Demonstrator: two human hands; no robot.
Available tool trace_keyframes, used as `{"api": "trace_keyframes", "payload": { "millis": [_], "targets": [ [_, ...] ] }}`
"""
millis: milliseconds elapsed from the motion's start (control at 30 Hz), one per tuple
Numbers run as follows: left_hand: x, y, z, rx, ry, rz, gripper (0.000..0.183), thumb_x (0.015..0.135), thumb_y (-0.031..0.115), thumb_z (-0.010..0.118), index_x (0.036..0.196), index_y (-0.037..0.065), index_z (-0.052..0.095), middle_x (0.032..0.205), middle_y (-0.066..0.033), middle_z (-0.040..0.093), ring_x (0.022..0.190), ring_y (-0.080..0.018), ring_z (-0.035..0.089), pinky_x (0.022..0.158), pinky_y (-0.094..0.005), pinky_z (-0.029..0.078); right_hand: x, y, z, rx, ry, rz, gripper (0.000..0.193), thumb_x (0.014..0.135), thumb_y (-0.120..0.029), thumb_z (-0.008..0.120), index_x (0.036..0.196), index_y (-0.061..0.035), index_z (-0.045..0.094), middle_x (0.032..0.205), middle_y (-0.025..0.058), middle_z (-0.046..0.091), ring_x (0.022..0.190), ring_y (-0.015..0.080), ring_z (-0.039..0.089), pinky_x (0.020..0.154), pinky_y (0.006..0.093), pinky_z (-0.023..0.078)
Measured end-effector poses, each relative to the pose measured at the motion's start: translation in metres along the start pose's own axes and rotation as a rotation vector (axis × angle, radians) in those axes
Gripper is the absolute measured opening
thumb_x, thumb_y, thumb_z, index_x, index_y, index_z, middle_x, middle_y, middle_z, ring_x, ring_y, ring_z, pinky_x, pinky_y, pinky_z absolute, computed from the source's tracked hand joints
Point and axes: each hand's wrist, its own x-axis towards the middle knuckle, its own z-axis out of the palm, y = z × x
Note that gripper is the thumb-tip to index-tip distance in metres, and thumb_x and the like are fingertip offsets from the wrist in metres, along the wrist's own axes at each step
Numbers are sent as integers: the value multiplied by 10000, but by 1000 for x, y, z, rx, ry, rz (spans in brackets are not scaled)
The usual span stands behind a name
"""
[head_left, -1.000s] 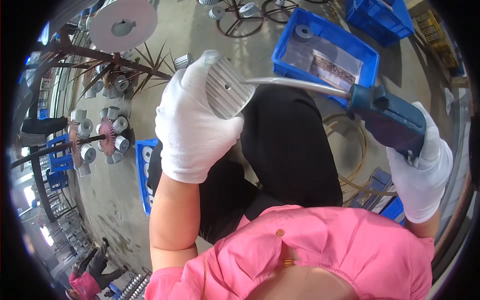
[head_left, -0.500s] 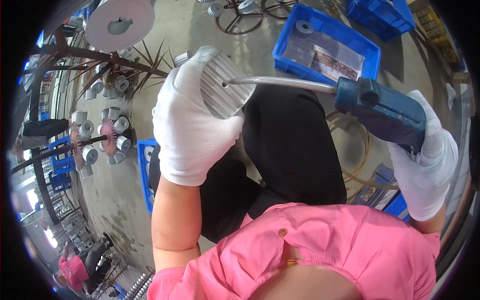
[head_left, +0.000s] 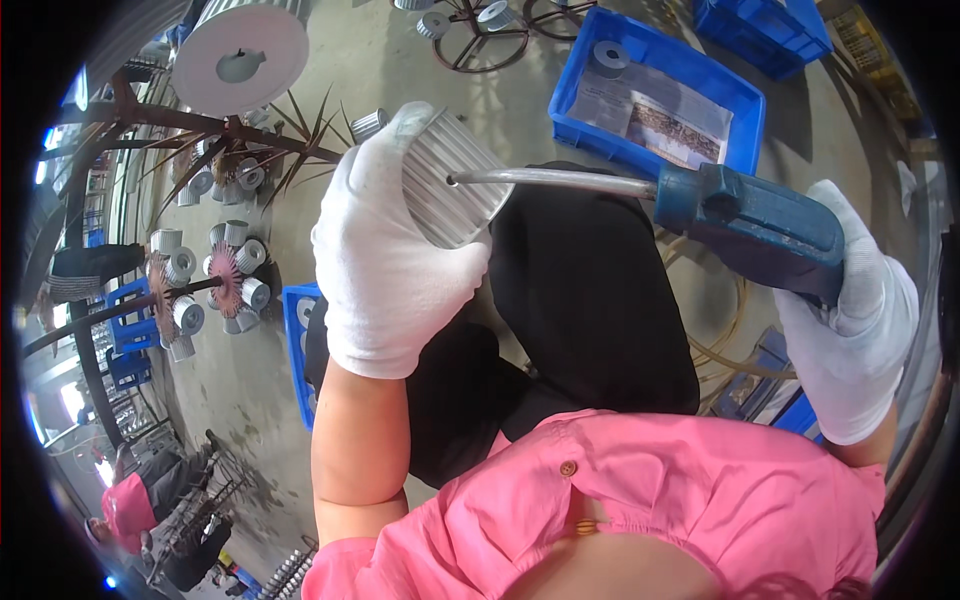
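My left hand (head_left: 385, 255), in a white glove, is closed around a ridged silver toothed pulley (head_left: 455, 175) and holds it up over my knees. A small hole shows in the pulley's grooved side. My right hand (head_left: 855, 310), also gloved in white, grips a dark blue air blow gun (head_left: 760, 225) by its handle. From the gun a long, slightly bent metal tube (head_left: 560, 180) reaches left, its tip at or very near that hole. The right fingers are partly hidden behind the handle.
A blue crate (head_left: 745, 140) lined with printed paper holds a ring-shaped part at the far side. Left stand rusty racks with hanging pulleys (head_left: 240, 68) and a spiky branch (head_left: 312, 140). A yellowish hose (head_left: 735, 320) lies right of my legs. Another person (head_left: 135, 505) is at the lower left.
The pulley and my left hand have shifted slightly right and down in the view. The blow gun's tube still points at the hole. The person at the lower left has changed posture.
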Motion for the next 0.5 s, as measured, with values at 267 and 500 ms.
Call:
{"api": "trace_keyframes", "payload": {
  "millis": [267,500],
  "targets": [
    [0,1,0,5,8,-26,534,521,78,649,1042,59,535,957,-133,583,926,-320,551,796,-355,455,1,0,1,53,21,12,612,536,126,661,1119,33,501,847,135,618,714,273,624,641,278,471],
    [1,-2,0,-18,0,10,561,535,61,694,1066,-4,524,926,-89,597,852,-151,579,791,-265,450,2,-1,2,20,25,3,627,528,121,672,1123,27,500,850,129,618,712,265,620,633,283,469]
  ]
}}
